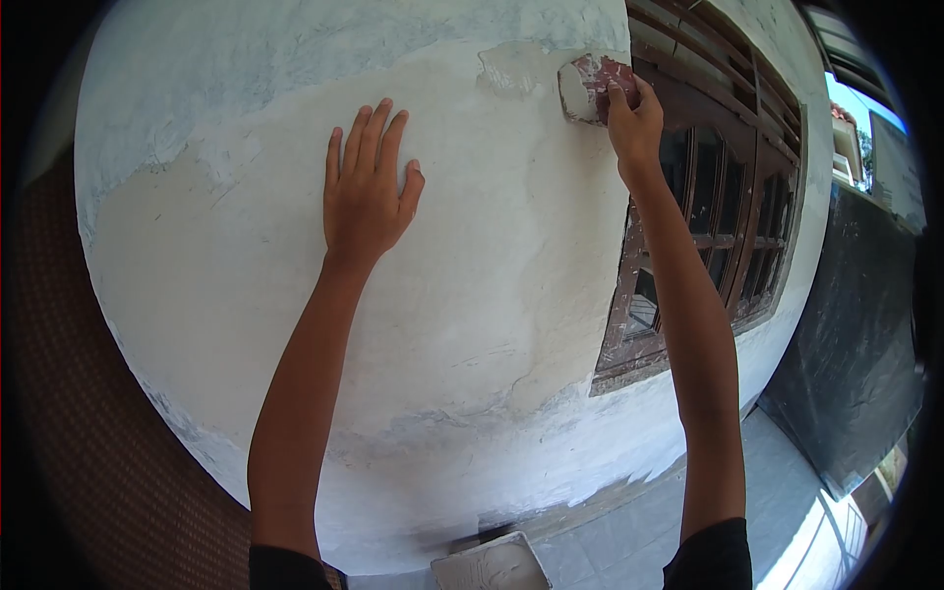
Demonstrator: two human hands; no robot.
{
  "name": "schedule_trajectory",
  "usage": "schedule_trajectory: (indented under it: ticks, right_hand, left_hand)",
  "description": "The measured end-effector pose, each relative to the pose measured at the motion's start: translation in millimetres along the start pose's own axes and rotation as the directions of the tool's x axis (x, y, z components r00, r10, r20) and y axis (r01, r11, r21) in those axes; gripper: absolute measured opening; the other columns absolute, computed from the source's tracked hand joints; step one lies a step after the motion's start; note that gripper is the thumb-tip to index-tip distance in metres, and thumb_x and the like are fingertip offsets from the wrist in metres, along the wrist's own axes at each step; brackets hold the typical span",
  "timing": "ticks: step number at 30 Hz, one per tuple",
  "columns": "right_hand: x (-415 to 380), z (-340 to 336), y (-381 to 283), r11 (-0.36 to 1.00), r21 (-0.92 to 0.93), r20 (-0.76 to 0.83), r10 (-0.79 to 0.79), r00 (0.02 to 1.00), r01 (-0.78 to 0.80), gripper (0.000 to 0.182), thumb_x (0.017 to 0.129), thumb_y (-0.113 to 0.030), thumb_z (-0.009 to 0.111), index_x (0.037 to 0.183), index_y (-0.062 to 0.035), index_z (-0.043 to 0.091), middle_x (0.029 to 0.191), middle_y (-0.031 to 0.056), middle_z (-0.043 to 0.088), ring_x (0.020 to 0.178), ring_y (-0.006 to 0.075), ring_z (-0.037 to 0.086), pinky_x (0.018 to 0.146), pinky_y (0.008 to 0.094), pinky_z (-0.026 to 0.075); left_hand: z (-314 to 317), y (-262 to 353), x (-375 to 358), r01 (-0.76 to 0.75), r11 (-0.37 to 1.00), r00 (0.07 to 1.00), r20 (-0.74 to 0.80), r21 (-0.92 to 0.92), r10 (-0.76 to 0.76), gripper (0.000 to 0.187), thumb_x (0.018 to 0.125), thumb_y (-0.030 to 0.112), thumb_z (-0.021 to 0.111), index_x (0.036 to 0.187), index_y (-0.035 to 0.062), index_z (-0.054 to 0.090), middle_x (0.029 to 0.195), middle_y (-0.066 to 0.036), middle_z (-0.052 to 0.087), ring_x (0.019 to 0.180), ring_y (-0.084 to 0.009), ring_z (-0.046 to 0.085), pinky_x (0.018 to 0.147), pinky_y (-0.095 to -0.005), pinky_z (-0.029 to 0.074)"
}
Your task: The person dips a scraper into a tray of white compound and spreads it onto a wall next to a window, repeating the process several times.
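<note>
The fingers of the right hand (634, 118) are closed around a red-handled putty knife (588, 88), whose blade is pressed against the plastered wall (472, 295) high up, just beside the brown window frame (723, 226). The left hand (366, 187) is laid flat on the wall, fingers extended, nothing gripped. A tray of plaster (490, 565) is seen below on the tiled floor (787, 511).
</note>
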State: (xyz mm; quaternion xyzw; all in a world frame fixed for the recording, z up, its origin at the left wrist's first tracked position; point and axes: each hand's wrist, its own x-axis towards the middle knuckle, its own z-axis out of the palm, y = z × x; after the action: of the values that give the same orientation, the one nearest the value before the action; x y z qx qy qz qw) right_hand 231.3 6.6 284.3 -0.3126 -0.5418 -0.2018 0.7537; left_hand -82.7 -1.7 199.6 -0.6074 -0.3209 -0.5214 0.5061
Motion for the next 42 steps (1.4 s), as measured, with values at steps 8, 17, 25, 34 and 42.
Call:
schedule_trajectory:
  ticks: [8, 17, 25, 34, 42]
  right_hand:
    - [-0.9, -2.9, -0.1, 0.992, 0.125, 0.067, -0.04, 0.997, 0.031, 0.042, 0.091, -0.015, 0.059, 0.126, 0.0071, 0.053, 0.111, 0.0184, 0.065, 0.102, 0.0221, 0.063, 0.089, 0.0317, 0.05]
    - [0.5, 11.0, -8.6, 0.968, 0.25, 0.056, 0.006, 0.998, -0.02, 0.038, 0.091, -0.014, 0.06, 0.123, 0.0057, 0.056, 0.111, 0.0147, 0.064, 0.1, 0.0196, 0.063, 0.089, 0.0322, 0.049]
    - [6.0, 15.3, -5.0, 0.979, 0.205, -0.042, 0.007, 0.999, 0.002, 0.038, 0.092, -0.015, 0.059, 0.124, 0.0054, 0.055, 0.108, 0.0151, 0.065, 0.094, 0.0191, 0.064, 0.084, 0.0309, 0.05]
    - [-3.4, 9.9, -10.2, 0.987, 0.142, 0.104, -0.087, 0.991, 0.072, 0.039, 0.091, -0.015, 0.059, 0.124, 0.006, 0.055, 0.111, 0.0161, 0.065, 0.099, 0.0226, 0.064, 0.09, 0.0329, 0.048]
    - [-13.7, 13.3, -18.8, 0.974, 0.208, 0.15, -0.122, 0.981, 0.089, 0.04, 0.091, -0.017, 0.061, 0.123, 0.0056, 0.055, 0.11, 0.0158, 0.064, 0.092, 0.0201, 0.063, 0.087, 0.033, 0.05]
  left_hand:
    - [-0.1, -0.1, -0.3, -0.003, 1.0, 1.0, -0.005, -0.011, 0.003, 0.051, 0.091, 0.022, 0.053, 0.14, 0.0127, 0.043, 0.148, -0.006, 0.04, 0.139, -0.0244, 0.035, 0.116, -0.0486, 0.022]
    - [1.3, -0.6, -1.0, -0.014, 1.0, 1.0, -0.011, -0.005, 0.014, 0.051, 0.091, 0.021, 0.053, 0.14, 0.0123, 0.044, 0.148, -0.006, 0.04, 0.139, -0.0247, 0.035, 0.116, -0.049, 0.022]
    - [0.0, -0.1, 0.1, -0.007, 1.0, 1.0, -0.006, 0.006, 0.007, 0.051, 0.09, 0.021, 0.054, 0.139, 0.0121, 0.044, 0.147, -0.007, 0.041, 0.139, -0.0244, 0.036, 0.116, -0.0486, 0.023]
    - [-0.7, 0.5, -0.4, 0.004, 1.0, 1.0, 0.002, 0.001, -0.004, 0.051, 0.091, 0.022, 0.053, 0.14, 0.0128, 0.044, 0.147, -0.007, 0.04, 0.139, -0.0244, 0.035, 0.116, -0.048, 0.022]
    - [-0.6, 0.1, 0.0, -0.001, 1.0, 1.0, -0.002, -0.002, 0.001, 0.05, 0.091, 0.022, 0.053, 0.139, 0.0118, 0.044, 0.147, -0.007, 0.04, 0.139, -0.0246, 0.035, 0.116, -0.0481, 0.022]
